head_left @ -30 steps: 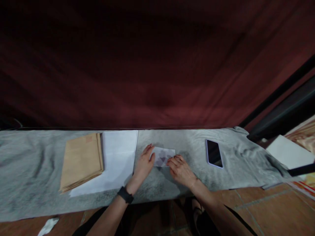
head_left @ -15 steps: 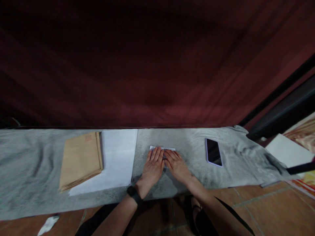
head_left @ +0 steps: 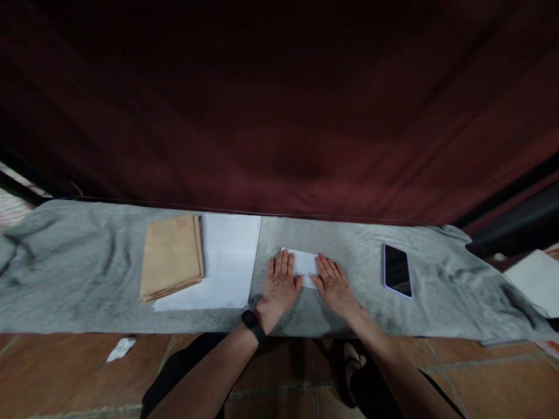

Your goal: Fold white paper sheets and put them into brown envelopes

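Note:
A small folded piece of white paper (head_left: 305, 265) lies flat on the grey cloth in front of me. My left hand (head_left: 282, 285) rests palm down on its left end, fingers stretched out and pointing away from me. On the right end lies my right hand (head_left: 335, 286), also flat with the fingers extended. The paper's middle shows between the two hands, while its ends are hidden under them. A dark band (head_left: 254, 326) circles my left wrist.
Left of my hands, a stack of brown envelopes (head_left: 172, 256) partly covers large white sheets (head_left: 229, 262). A phone with a purple edge (head_left: 397, 270) lies to the right. The grey cloth (head_left: 87, 267) meets a dark red curtain (head_left: 279, 145) behind. Crumpled white paper (head_left: 121, 349) is on the tiled floor.
My hands have slid apart from the paper's middle towards its two ends, uncovering the white centre. The whole view has shifted, so everything on the cloth appears farther right.

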{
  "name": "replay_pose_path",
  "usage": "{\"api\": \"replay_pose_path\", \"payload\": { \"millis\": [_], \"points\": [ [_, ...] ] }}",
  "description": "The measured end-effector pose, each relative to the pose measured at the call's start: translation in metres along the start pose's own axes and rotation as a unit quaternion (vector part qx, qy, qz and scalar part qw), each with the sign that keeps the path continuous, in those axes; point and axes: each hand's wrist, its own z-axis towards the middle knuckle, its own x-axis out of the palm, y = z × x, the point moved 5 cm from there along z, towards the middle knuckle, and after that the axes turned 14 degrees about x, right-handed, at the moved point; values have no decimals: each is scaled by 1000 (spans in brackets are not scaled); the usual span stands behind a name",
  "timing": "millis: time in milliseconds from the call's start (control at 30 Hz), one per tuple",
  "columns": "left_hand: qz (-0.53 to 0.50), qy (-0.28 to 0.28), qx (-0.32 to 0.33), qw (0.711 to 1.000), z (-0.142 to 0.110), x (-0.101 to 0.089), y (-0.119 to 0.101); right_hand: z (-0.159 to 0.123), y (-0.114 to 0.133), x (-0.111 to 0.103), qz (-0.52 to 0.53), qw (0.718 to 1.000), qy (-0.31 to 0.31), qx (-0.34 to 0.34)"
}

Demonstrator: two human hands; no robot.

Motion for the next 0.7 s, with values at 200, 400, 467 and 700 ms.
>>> {"api": "replay_pose_path", "payload": {
  "millis": [200, 400, 467, 700],
  "points": [
    [2, 10, -26, 1000, -3, -2, 0, -3, -17, 1, -15, 1000, 12, 8],
    [9, 5, -22, 1000, -4, -3, 1, -3, -25, -3, -8, 999, 20, 35],
    [10, 4, -23, 1000, -4, -2, 1, -3, -20, -7, 1, 999, 8, 37],
    [0, -13, -18, 1000, -5, 1, 4, -13, 25, -12, 28, 998, -10, -52]
  ]
}}
